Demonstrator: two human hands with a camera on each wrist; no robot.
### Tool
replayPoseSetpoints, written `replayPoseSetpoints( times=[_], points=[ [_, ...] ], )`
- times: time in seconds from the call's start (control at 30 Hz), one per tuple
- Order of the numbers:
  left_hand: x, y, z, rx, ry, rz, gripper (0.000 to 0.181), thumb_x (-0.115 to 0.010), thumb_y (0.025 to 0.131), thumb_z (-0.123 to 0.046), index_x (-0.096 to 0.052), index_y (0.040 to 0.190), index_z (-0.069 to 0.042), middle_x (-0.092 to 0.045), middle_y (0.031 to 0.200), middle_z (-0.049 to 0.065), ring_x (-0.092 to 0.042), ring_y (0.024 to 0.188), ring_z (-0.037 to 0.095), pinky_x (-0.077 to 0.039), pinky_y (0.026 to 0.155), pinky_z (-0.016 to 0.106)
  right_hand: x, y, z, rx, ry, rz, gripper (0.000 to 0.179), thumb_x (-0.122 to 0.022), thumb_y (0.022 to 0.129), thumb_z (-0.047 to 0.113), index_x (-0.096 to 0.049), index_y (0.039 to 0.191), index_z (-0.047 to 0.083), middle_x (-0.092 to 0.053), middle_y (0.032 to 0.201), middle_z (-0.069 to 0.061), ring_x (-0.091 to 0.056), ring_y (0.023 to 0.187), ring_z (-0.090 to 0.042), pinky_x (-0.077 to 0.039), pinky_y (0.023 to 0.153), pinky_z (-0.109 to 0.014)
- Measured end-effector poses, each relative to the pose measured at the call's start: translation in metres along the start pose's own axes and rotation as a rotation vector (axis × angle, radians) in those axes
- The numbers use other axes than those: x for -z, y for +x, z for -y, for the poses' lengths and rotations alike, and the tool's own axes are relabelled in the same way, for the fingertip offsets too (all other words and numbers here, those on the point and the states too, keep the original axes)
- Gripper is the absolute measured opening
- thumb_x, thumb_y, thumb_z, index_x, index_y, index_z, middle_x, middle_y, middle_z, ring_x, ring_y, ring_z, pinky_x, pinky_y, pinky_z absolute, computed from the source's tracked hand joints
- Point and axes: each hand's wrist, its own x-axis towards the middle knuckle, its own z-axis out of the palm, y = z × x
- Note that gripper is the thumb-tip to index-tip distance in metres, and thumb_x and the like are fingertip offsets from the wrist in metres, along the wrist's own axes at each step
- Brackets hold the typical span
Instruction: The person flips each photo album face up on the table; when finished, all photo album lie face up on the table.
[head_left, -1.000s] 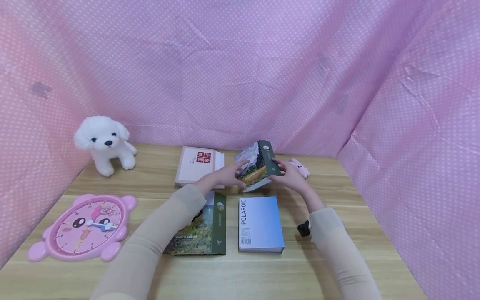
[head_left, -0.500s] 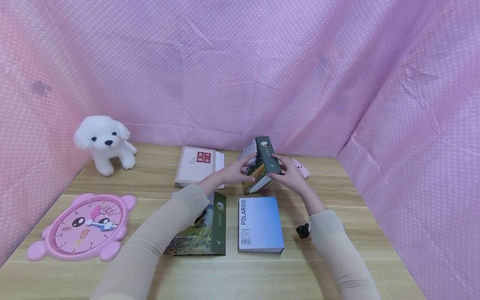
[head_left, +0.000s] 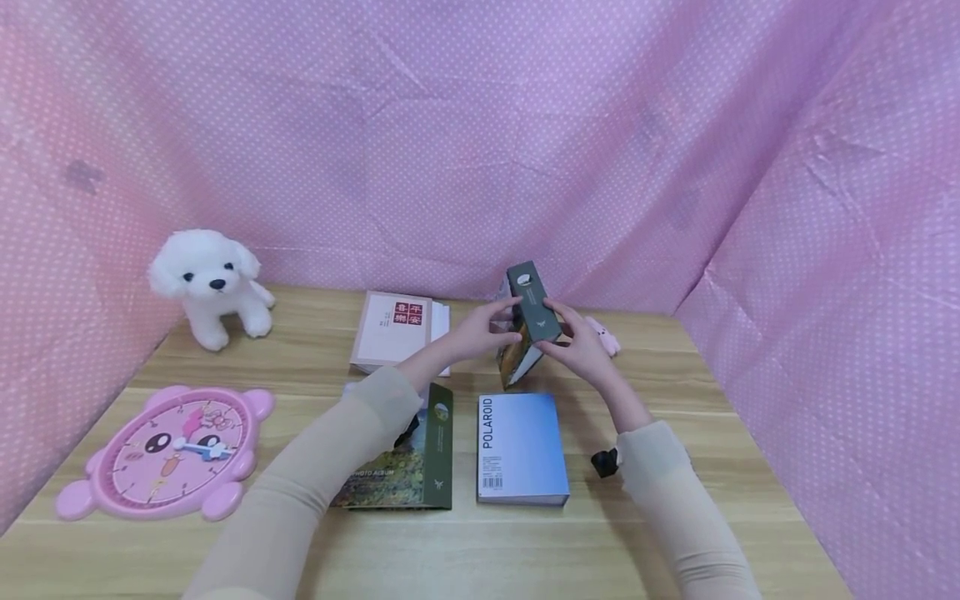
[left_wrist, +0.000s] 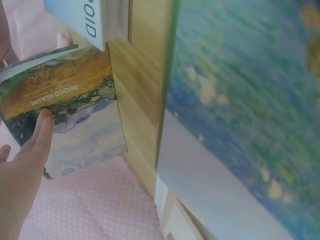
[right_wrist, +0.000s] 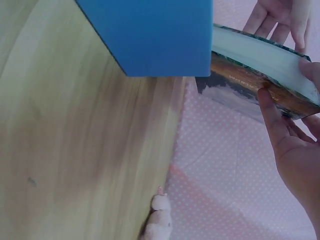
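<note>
A photo album (head_left: 537, 308) with a dark green spine and landscape-painting covers stands tilted at the back, spine up, between both hands. My left hand (head_left: 482, 328) touches its left cover near the spine; the left wrist view shows those fingers nearly straight against the cover. My right hand (head_left: 581, 342) holds it from the other side, and in the right wrist view a finger lies on the cover with the thumb at the page edge. Closer to me lie a second photo album (head_left: 405, 475), partly under the left forearm, and a blue-and-white POLAROID album (head_left: 522, 450).
A cream album (head_left: 390, 329) with red characters lies at the back centre. On the left are a white plush dog (head_left: 217, 283) and a pink toy clock (head_left: 176, 450). A small pink plush (head_left: 603, 335) sits behind the right hand. Pink dotted cloth (head_left: 450, 167) walls the wooden table.
The held album has turned from its painted cover facing me to its spine facing up, rising slightly. My left hand has moved a little right and up with it; the other albums stay put.
</note>
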Motion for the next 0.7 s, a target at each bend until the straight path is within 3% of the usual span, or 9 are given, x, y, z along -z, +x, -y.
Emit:
replayPoseSetpoints(
  times=[0.2, 0.3, 0.43, 0.7],
  points=[
    [-0.004, 0.002, 0.0, -0.004, -0.009, -0.034, 0.064, -0.066, 0.089, -0.026, -0.036, 0.146, -0.023, -0.051, 0.136, 0.016, -0.054, 0.119, 0.033, -0.05, 0.095, 0.039, 0.002, -0.006, 0.032, 0.106, 0.023, 0.012, 0.068, -0.068, 0.084, 0.001, -0.034, 0.143, -0.002, -0.035, 0.144, -0.025, -0.045, 0.123, -0.048, -0.052, 0.087, -0.05],
    [-0.005, 0.002, 0.003, 0.0, -0.027, -0.034, 0.063, -0.065, 0.09, -0.028, -0.036, 0.146, -0.023, -0.05, 0.137, 0.017, -0.052, 0.122, 0.035, -0.049, 0.096, 0.04, 0.002, -0.008, 0.04, 0.1, 0.028, 0.016, 0.069, -0.068, 0.084, 0.0, -0.034, 0.143, -0.003, -0.035, 0.145, -0.024, -0.045, 0.124, -0.046, -0.052, 0.087, -0.048],
    [-0.004, 0.0, 0.002, 0.01, -0.058, -0.03, 0.063, -0.064, 0.09, -0.029, -0.035, 0.146, -0.023, -0.048, 0.139, 0.017, -0.051, 0.122, 0.036, -0.05, 0.096, 0.041, 0.001, -0.009, 0.039, 0.072, 0.046, 0.032, 0.069, -0.068, 0.084, 0.0, -0.032, 0.143, -0.003, -0.034, 0.147, -0.023, -0.043, 0.126, -0.044, -0.052, 0.089, -0.047],
    [0.003, -0.002, 0.001, 0.036, -0.006, -0.026, 0.067, -0.064, 0.09, -0.034, -0.032, 0.148, -0.025, -0.036, 0.149, 0.014, -0.051, 0.122, 0.038, -0.05, 0.094, 0.041, -0.004, -0.006, 0.027, 0.071, 0.055, 0.071, 0.065, -0.068, 0.085, 0.001, -0.035, 0.141, -0.004, -0.037, 0.144, -0.025, -0.044, 0.126, -0.045, -0.052, 0.088, -0.049]
  ],
)
